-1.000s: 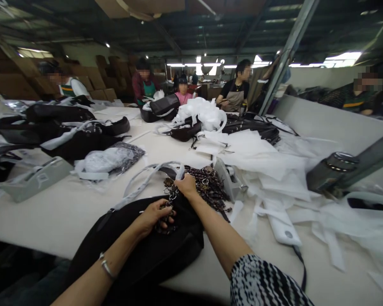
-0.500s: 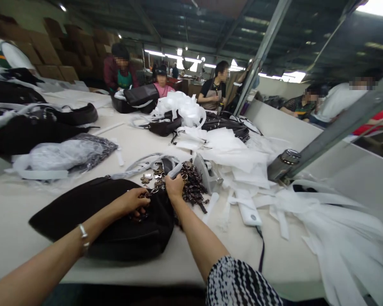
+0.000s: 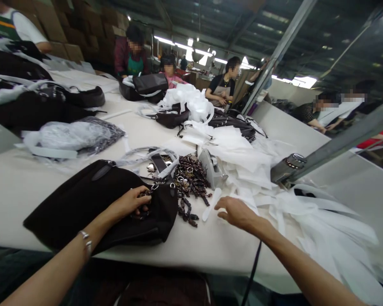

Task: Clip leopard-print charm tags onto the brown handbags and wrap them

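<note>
A dark brown handbag (image 3: 115,221) lies on its side on the table, its handles wrapped in white material. My left hand (image 3: 139,199) rests on the bag, fingers closed around a dark braided bag charm (image 3: 143,212) with a metal clasp near the bag's ring. Well to the right, my right hand (image 3: 234,210) is held over the table with its fingers apart and nothing seen in them. Beside its fingertips lies a white strip (image 3: 211,204). A pile of dark charms (image 3: 191,174) with metal rings sits between the bag and a grey holder (image 3: 210,168).
White sheets (image 3: 242,157) and long white strips (image 3: 335,238) spread over the right side. A dark flask (image 3: 287,168) stands by a slanting metal post (image 3: 344,144). More dark bags (image 3: 22,102) and a plastic-wrapped bundle (image 3: 73,136) lie left. Several people work beyond.
My right hand has left the bag's handle and moved right, away from the bag. My left hand stays on the charm. The view has shifted slightly.
</note>
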The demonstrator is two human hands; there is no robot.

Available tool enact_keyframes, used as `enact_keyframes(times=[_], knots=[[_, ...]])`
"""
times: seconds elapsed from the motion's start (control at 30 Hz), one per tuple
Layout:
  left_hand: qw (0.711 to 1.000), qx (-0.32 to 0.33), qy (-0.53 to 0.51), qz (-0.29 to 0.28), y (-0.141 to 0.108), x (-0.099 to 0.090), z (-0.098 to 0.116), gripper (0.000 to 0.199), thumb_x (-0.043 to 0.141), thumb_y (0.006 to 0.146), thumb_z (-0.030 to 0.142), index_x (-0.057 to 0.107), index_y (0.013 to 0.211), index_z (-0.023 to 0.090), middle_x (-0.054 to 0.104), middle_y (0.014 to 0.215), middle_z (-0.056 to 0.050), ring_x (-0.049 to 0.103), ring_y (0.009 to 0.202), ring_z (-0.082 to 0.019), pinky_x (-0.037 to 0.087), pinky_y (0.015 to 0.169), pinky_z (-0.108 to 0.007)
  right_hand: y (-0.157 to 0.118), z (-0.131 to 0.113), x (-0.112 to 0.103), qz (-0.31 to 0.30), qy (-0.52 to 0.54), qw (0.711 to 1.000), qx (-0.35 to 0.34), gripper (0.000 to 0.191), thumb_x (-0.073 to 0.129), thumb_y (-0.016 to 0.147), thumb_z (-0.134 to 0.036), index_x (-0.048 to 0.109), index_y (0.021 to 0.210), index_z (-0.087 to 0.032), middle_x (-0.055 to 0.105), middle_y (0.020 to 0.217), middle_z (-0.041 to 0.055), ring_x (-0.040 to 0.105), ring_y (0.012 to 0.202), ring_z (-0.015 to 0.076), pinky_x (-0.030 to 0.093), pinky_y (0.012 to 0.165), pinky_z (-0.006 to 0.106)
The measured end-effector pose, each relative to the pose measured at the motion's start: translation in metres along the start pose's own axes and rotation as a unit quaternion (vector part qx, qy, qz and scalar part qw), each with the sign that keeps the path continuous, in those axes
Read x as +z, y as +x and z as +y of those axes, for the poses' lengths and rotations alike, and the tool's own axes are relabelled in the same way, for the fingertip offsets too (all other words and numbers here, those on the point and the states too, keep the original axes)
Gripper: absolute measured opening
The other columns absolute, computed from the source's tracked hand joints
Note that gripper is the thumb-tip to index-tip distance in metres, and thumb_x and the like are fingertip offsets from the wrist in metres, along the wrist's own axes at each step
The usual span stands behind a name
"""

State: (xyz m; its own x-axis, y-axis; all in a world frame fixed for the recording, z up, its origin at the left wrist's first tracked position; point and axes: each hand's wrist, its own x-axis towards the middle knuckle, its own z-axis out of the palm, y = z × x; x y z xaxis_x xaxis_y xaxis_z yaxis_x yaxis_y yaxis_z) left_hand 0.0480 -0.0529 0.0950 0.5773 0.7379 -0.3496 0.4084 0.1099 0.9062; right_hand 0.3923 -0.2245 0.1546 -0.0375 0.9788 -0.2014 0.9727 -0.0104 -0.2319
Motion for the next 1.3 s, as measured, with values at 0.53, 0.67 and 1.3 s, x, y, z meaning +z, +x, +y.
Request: enact_keyframes(times=[0.53,0.67,1.3], knots=[[0.997,0.044,-0.047,0.041,-0.006,0.006,-0.014,0.027,0.063,0.077,0.036,0.055,0.092,0.016,0.061,0.076,-0.001,0.063,0.059,-0.012,0.04,0.04,-0.015,-0.004,0.03,0.051,0.137,-0.105,0.981,-0.091,0.025,0.051,0.091,-0.023,0.075,0.086,-0.027,0.074,0.104,0.0052,0.066,0.096,0.0248,0.045,0.082,0.037],[0.997,0.039,-0.059,0.044,-0.008,0.007,-0.012,0.029,0.064,0.076,0.039,0.054,0.091,0.016,0.062,0.075,-0.001,0.062,0.058,-0.011,0.04,0.041,-0.015,-0.001,0.017,0.036,0.229,-0.062,0.966,-0.102,0.023,0.052,0.092,-0.029,0.074,0.089,-0.025,0.073,0.101,0.0067,0.064,0.097,0.0243,0.043,0.085,0.038],[0.883,0.218,0.34,0.239,-0.045,0.031,0.058,0.04,0.065,0.078,0.018,0.06,0.118,0.02,0.055,0.129,-0.014,0.044,0.126,-0.033,0.03,0.108,-0.046,0.016,-0.027,0.018,0.207,0.16,0.961,-0.091,0.019,0.059,0.086,-0.034,0.074,0.083,-0.024,0.073,0.085,0.0034,0.066,0.081,0.0193,0.05,0.078,0.032]])
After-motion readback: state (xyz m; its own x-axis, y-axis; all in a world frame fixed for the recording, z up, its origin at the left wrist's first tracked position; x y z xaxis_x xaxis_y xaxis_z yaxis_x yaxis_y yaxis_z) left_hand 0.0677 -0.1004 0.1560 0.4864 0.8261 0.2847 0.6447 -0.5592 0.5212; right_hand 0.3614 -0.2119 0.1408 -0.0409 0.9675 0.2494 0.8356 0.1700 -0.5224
